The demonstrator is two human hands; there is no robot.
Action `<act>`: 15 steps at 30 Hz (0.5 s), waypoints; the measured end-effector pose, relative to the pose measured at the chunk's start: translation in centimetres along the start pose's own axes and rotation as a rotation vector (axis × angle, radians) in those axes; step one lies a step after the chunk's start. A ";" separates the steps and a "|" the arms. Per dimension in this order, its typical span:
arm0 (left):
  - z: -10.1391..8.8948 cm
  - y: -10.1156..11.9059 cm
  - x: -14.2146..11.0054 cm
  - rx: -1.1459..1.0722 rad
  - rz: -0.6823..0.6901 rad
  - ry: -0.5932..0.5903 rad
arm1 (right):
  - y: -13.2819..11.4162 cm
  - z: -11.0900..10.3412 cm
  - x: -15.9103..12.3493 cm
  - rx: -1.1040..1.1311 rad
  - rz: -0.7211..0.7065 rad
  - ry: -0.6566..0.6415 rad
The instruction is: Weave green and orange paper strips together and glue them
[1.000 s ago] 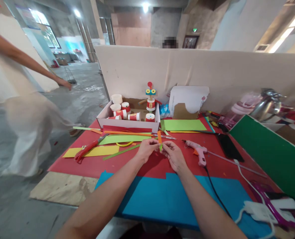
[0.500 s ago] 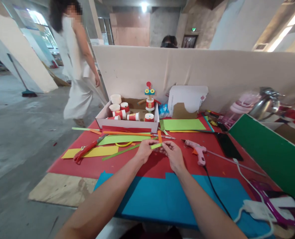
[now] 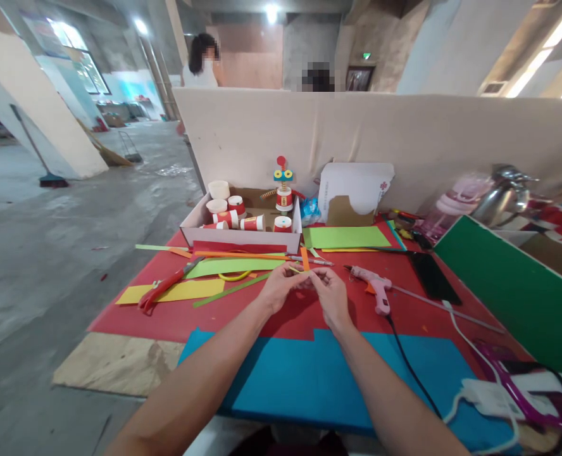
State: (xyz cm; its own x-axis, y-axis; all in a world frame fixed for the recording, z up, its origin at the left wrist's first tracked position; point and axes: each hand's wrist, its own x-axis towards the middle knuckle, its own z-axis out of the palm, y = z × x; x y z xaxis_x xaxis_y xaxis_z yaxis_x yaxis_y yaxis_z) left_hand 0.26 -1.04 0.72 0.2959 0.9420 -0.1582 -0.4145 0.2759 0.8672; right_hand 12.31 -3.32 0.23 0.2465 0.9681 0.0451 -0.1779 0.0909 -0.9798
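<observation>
Over the red table covering, my left hand (image 3: 281, 286) and my right hand (image 3: 327, 292) meet with fingertips pinched together. Between them are paper strips: an orange strip (image 3: 304, 258) points up from the fingers, and a thin yellow-green edge shows at my left fingers. Most of the folded part is hidden by my thumbs. A pink glue gun (image 3: 376, 290) lies to the right of my right hand. Left of my hands are a green paper strip (image 3: 231, 291), yellow paper (image 3: 171, 291) and red-handled scissors (image 3: 164, 288). A pen (image 3: 309, 259) lies just behind my fingers.
A white box (image 3: 243, 239) holds paper cups and a paper-cup robot figure (image 3: 283, 190). Green paper (image 3: 347, 237), a phone (image 3: 433, 278), a green board (image 3: 513, 297) and cables lie to the right. Blue sheets (image 3: 338, 373) cover the front edge. People are behind the partition (image 3: 380, 126).
My fingers have closed further over the strip, and its light-green face has turned mostly out of sight. The walking person has moved from the left aisle to behind the partition.
</observation>
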 end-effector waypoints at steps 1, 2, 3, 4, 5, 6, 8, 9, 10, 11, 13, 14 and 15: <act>0.0 0.0 0.0 -0.004 0.012 0.007 | 0.0 0.0 0.0 0.007 0.004 -0.005; 0.1 0.0 0.0 -0.007 0.018 0.004 | -0.1 0.1 0.0 0.011 0.007 -0.007; 0.1 0.0 0.0 -0.009 0.017 -0.004 | -0.1 0.1 0.0 0.012 0.009 -0.005; 0.1 -0.1 0.0 -0.012 0.014 -0.011 | -0.1 0.1 0.0 0.009 0.012 -0.001; 0.1 -0.1 0.0 -0.019 0.012 -0.012 | -0.2 0.1 0.0 0.001 0.019 0.004; 0.1 -0.2 0.0 -0.027 0.012 -0.006 | -0.2 0.1 0.0 -0.009 0.030 0.008; 0.1 -0.3 0.0 -0.037 0.020 0.021 | -0.2 0.1 0.0 -0.031 0.061 0.011; 0.1 -0.4 0.0 -0.035 0.025 0.033 | -0.2 0.1 0.1 -0.037 0.076 0.009; 0.1 -0.4 0.1 -0.026 0.030 0.043 | -0.2 0.0 0.1 -0.037 0.089 0.006; 0.1 -0.5 0.1 -0.011 0.035 0.051 | -0.1 0.0 0.1 -0.031 0.101 0.002; 0.0 -0.5 0.2 0.032 0.046 0.071 | -0.1 -0.1 0.1 -0.008 0.125 -0.008; 0.0 -0.5 0.2 0.057 0.050 0.080 | 0.0 -0.2 0.1 0.008 0.138 -0.015; -0.1 -0.4 0.2 0.084 0.050 0.087 | 0.0 -0.2 0.1 0.023 0.154 -0.023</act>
State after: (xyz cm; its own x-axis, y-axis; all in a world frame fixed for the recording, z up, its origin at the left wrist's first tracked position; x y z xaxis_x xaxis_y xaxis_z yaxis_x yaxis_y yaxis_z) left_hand 0.41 -0.96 0.26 0.1997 0.9682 -0.1505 -0.3527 0.2143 0.9109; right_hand 12.54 -3.23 0.21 0.1930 0.9761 -0.1003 -0.2333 -0.0536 -0.9709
